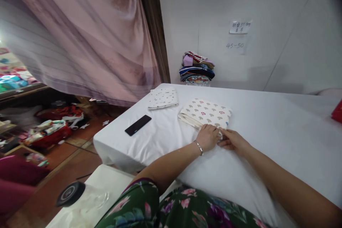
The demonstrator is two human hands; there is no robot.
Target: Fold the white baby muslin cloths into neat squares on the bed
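A folded cream cloth [207, 111] printed with grey mushroom-like shapes and small red and blue marks lies flat before me. Its near right corner is pinched between both my hands. My left hand [208, 137], with a silver bracelet at the wrist, has its fingers closed on the near edge. From the other side, my right hand [233, 140] grips the same corner, thumb and fingers together. Farther back on the left rests another folded white cloth [162, 98] with small dark marks, touched by neither hand.
A black phone [138, 125] lies on the white-covered table [280, 131] at left. Behind the table rises a stack of folded clothes [197, 67] against the wall. A pink curtain [107, 35] hangs at left. Below stands a clear jar with a black lid [71, 193]. Something red [337, 112] is at far right.
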